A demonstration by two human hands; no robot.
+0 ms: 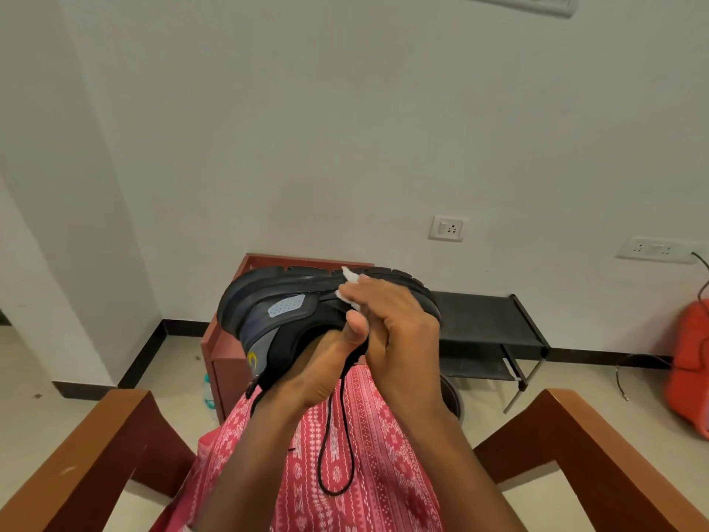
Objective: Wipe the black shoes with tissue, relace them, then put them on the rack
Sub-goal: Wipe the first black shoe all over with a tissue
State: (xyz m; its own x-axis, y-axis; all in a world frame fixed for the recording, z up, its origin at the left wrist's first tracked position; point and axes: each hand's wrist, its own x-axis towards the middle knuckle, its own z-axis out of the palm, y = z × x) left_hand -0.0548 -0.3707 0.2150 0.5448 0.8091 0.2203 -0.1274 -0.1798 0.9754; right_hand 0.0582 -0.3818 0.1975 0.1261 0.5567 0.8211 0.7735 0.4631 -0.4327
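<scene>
**Tissue on the sole edge, shoe held up in mid-air**

Here's the black mesh running shoe with the thick rubber sole (291, 301), raised in front of the chest, tipped on its side with the tread facing away. The left hand (326, 362) grips it at the collar, thumb laid across the upper. That looks the right hold: the padded opening is the firmest part to clamp. The right hand (399, 320) is curled round a small wad of white tissue (350, 276), pressing it against the sole's rim.

By the look of it the shoe is light and one hand can carry it. The upper is soft and would give under pressure, while the sole is stiff enough to rub against. The tissue is flimsy and likely to tear on the tread. A loose black cord lace (330, 435) dangles over the pink patterned lap cloth (368, 435) and could snag. The black metal-framed shoe rack (487, 320) stands against the wall, well apart.
</scene>
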